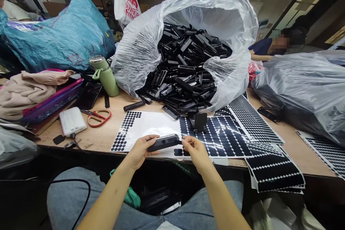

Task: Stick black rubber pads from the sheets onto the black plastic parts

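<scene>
In front of me, above the table's front edge, my left hand [142, 150] is closed round the left end of a long black plastic part [163, 143]. A dark round spot shows on the part's upper face. At its right end, my right hand [194, 150] pinches a small black sticker [179, 143], close against the part. Beneath my hands lies a sticker sheet [215, 138] with rows of black oval stickers. Its left side is bare white backing [153, 124] with small black dots along the edge. A black stand-like piece [198, 121] rests on the sheet.
A large clear plastic bag [137, 50] spills black plastic parts [185, 79] onto the table. Red-handled scissors [99, 118], a white power bank [72, 121] and a green bottle [106, 79] stand left. More sticker sheets [275, 167] overhang the right edge. Another person [264, 47] is behind.
</scene>
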`<action>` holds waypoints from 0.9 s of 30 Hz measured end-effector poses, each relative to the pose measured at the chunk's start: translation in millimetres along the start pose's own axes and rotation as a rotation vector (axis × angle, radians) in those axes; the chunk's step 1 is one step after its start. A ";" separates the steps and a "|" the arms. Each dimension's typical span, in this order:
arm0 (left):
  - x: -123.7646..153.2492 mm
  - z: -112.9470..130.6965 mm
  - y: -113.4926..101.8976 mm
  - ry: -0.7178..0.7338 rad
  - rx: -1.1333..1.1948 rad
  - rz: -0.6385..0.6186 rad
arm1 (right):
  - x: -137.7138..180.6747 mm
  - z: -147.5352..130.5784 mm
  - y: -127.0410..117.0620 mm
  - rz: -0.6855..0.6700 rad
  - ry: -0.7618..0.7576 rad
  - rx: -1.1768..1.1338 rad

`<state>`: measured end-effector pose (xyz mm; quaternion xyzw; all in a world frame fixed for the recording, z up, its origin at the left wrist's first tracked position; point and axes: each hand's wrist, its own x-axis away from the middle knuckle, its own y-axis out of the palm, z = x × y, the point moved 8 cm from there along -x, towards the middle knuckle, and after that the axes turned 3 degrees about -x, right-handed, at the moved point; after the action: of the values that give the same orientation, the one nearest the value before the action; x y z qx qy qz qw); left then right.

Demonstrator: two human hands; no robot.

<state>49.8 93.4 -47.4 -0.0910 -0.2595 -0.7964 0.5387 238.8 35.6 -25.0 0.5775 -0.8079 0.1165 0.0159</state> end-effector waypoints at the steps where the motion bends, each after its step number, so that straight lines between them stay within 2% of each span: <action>1: 3.1 2.8 2.6 0.003 -0.009 -0.018 | -2.3 -0.1 0.4 -0.038 0.036 -0.064; 4: 10.5 7.8 10.2 0.008 -0.053 -0.050 | -3.5 -0.3 5.9 -0.126 0.127 -0.174; 7: 13.3 8.0 15.7 0.002 -0.083 -0.059 | -0.2 -1.2 9.8 -0.150 0.158 -0.198; 17: 12.1 3.0 20.5 0.001 -0.105 -0.069 | 2.4 7.6 5.8 -0.109 0.152 -0.216; 27: 12.7 -1.3 21.5 -0.001 -0.099 -0.055 | 8.2 6.6 2.8 -0.128 0.129 -0.220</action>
<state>64.4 76.3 -36.4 -0.1109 -0.2224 -0.8226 0.5114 234.2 27.6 -30.5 0.6140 -0.7745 0.0630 0.1383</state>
